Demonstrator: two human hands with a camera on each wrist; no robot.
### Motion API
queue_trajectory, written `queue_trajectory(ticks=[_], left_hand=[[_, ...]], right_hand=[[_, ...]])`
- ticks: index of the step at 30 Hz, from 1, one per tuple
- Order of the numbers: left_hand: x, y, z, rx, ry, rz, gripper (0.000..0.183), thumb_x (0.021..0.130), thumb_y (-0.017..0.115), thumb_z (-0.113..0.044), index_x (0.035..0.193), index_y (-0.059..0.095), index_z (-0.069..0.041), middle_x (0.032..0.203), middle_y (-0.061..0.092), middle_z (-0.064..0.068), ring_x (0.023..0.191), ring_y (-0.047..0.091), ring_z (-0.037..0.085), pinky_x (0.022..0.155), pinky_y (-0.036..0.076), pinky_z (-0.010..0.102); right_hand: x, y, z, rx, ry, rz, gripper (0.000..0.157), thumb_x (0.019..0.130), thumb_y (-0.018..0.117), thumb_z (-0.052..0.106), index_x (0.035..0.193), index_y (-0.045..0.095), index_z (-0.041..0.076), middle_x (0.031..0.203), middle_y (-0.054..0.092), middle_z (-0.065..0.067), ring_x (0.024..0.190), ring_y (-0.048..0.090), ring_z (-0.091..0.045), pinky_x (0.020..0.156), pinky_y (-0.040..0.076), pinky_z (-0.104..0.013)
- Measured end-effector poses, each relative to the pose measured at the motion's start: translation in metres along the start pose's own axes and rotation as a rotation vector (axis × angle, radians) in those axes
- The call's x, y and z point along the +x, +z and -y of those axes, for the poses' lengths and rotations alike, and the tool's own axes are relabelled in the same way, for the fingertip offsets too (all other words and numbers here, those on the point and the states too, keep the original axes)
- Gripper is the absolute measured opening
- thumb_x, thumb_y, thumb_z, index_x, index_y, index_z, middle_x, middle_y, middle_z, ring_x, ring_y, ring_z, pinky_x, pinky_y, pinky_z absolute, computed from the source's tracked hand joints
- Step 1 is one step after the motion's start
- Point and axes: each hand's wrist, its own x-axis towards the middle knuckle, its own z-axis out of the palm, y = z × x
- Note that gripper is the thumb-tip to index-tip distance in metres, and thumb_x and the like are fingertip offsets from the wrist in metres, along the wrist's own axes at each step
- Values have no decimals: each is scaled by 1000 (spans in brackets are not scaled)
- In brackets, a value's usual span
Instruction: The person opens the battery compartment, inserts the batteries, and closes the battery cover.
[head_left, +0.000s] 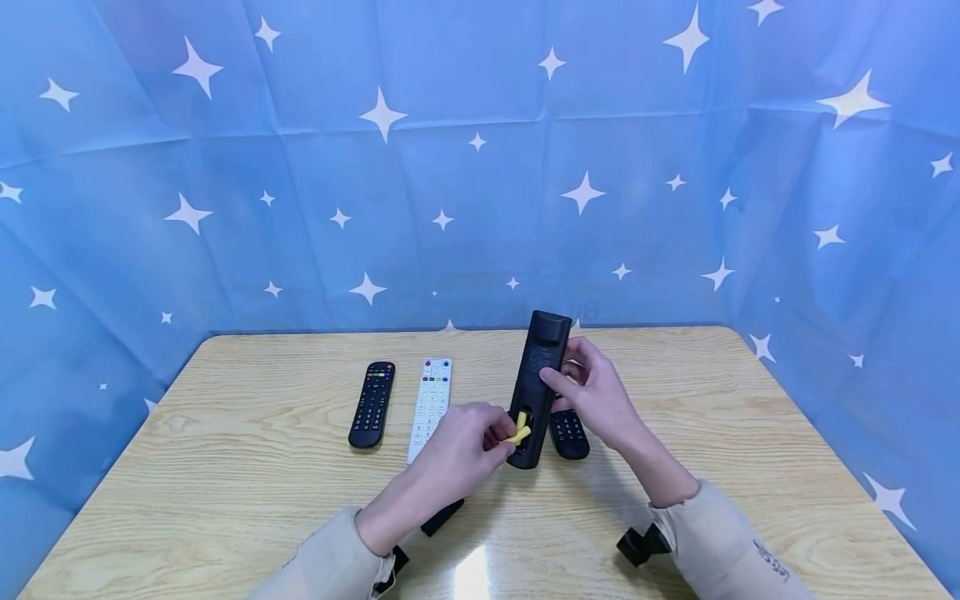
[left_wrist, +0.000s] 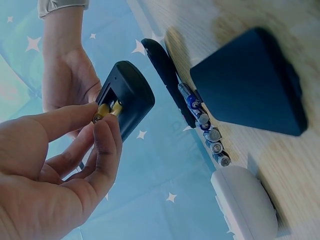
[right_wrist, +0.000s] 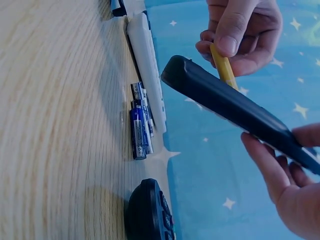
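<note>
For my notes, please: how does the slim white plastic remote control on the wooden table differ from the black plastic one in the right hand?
The white remote lies on the table; the black remote is raised in the right hand. In the head view, the white remote shows its front, the black remote its back. Both are elongated.

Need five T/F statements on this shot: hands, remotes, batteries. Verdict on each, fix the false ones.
1. The right hand holds a black remote. True.
2. The left hand is empty. False: it pinches a yellow battery.
3. A white remote lies on the table. True.
4. The held remote's battery compartment is covered. False: it is open.
5. A blue battery lies on the table. True.
</note>
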Motion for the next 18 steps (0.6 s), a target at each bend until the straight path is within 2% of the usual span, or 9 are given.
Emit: queue_trajectory(ticks=[9,18], left_hand=[[0,1,0,-33,-3,-3,12,86,82,0,93,73,-4,85,68,-2,72,62,1,65,53,18],[0,2,-1,-19,12,-26,10,85,83,-2,88,75,-8,81,71,-6,71,63,-1,65,53,18]], right_hand=[[1,1,1,26,2,-7,36,102,64,8,129,45,-6,124,58,-26,102,68,-25,71,62,-42],[1,1,2,37,7,-4,35,102,64,8,128,45,-6,125,58,-26,102,69,-24,72,62,-42]])
